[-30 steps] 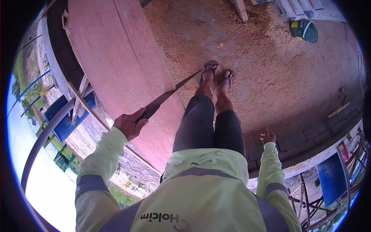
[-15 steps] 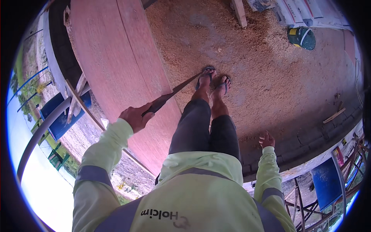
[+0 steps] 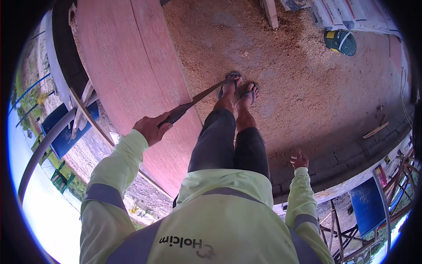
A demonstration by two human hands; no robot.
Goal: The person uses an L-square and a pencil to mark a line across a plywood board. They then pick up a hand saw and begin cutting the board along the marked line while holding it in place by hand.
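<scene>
So the left hand (image 3: 149,130) is closed around the dark handle of a handsaw (image 3: 176,113), thumb showing on the near side and the back of the hand facing up. The saw slants over the surface of a pinkish wooden board (image 3: 118,57), crossing its right edge toward the near end, and the long blade tapers out past that edge to the left sandal (image 3: 232,75). Blade and board overlap from up here, so I can't say if they're touching, and same deal with the tip and the sandal

The right hand (image 3: 300,159) is empty, fingers loosely bent and a bit apart, hanging out over the sawdust-strewn floor (image 3: 303,110) near its dark right-hand border, well apart from the saw and the board

Now the stuff that's hard to see: most of the handle is buried in the left fist, and I can't make out any teeth on the blade. The far end of the board is cut off at the top, and so are the bags (image 3: 336,15) above the green bucket (image 3: 346,43). Can't see what's inside that bucket either
</scene>
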